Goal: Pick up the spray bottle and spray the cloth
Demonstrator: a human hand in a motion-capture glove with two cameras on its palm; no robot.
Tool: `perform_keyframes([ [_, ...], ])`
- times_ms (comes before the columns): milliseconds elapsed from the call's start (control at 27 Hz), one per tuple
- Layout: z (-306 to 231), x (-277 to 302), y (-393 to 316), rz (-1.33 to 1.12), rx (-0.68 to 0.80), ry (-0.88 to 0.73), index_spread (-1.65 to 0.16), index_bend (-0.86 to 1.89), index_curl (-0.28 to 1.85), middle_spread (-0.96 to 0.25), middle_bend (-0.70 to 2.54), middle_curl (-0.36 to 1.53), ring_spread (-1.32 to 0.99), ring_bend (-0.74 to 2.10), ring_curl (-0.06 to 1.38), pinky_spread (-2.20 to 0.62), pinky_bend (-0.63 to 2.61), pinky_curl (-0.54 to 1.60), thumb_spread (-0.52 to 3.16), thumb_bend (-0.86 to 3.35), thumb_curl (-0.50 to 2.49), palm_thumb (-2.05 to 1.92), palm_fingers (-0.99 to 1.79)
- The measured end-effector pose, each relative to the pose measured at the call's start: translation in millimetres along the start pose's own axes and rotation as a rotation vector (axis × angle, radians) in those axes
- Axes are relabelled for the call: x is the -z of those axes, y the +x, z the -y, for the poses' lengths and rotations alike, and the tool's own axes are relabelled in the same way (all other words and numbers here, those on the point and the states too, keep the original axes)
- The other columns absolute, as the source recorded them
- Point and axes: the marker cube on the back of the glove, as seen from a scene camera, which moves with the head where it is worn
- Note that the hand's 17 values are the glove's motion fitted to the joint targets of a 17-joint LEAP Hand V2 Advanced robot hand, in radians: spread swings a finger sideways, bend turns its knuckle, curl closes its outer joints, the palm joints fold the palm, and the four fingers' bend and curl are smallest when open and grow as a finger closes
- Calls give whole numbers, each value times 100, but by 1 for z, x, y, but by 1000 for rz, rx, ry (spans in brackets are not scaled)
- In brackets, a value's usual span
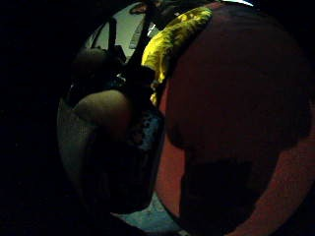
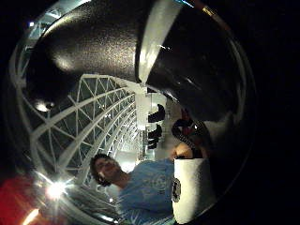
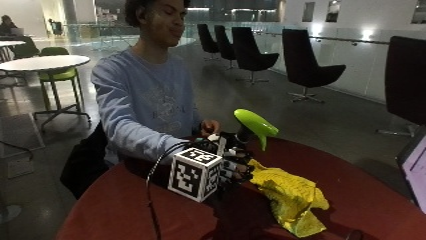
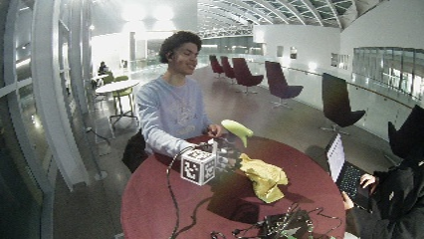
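The spray bottle's green head [image 3: 255, 124] rises above my gloved right hand [image 3: 233, 161], which grips the bottle below the head; the bottle's body is hidden behind the hand. The nozzle points out over the table, above the cloth. A crumpled yellow cloth [image 3: 291, 198] lies on the red table [image 3: 363, 192] right beside the hand. In the little finger side palm view, the yellow cloth [image 1: 173, 38] lies on the red table [image 1: 241, 98] past a dark shape close to the palm. The bare left hand [image 3: 210, 126] rests at the table's far edge behind the bottle.
An open laptop [image 4: 338, 160] stands at the table's right side, with another person's hands on it. A tangle of cables and gear [image 4: 281, 226] lies at the table's near edge. Black chairs [image 3: 306, 65] stand far behind.
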Motion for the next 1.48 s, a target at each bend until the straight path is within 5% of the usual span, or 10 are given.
perform_keyframes([
  [667, -15, -8, -24, -88, -209, -182, -26, 10, 28, 1, 25, 43, 9, 45, 35, 32, 27, 35, 66, -2, 71, 102, 86],
  [1482, -23, -22, -16, -124, -344, -220, -25, 10, 26, 1, 25, 44, 11, 45, 35, 32, 29, 37, 68, -2, 76, 102, 85],
])
